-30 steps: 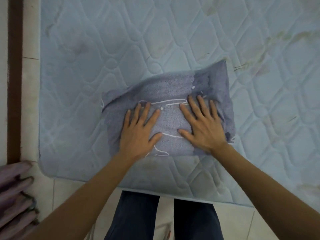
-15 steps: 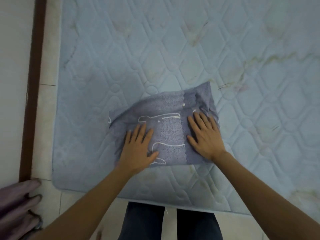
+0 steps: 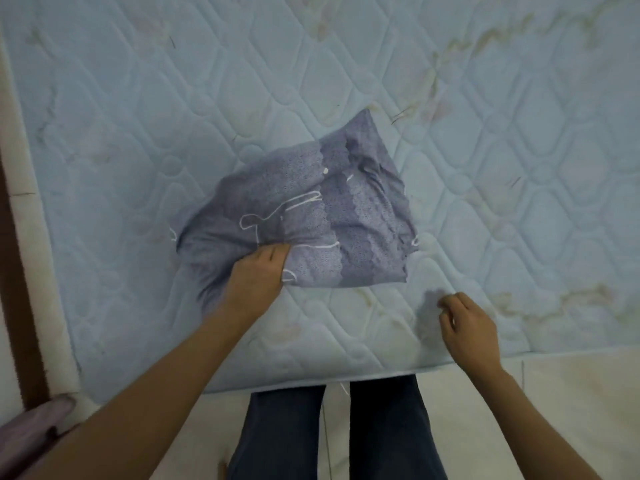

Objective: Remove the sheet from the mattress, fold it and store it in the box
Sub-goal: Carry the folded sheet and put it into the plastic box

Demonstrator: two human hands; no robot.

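- A moment ago both hands lay flat on the folded sheet (image 3: pixel 311 220). Now the right hand (image 3: pixel 469 329) has come off it, and the left hand (image 3: pixel 256 275) has closed on it.
- The left hand grips the near left part of the sheet. Its fingers are curled tight around a bunch of the cloth, and the cloth puckers there.
- The right hand is off the sheet, to the right of it and nearer the person. It hangs over the bare mattress (image 3: pixel 173 116) close to the near edge. Its fingers are loosely curled and hold nothing.
- The sheet is blue-purple with thin white lines. It sits in a folded bundle in the middle of the light blue quilted mattress. Its far right corner pokes up to a point.
- The person's legs in dark trousers (image 3: pixel 339 434) stand on the pale floor (image 3: pixel 571 393) just at the near edge of the mattress.
- A bit of purple cloth (image 3: pixel 38 424) shows at the bottom left corner.
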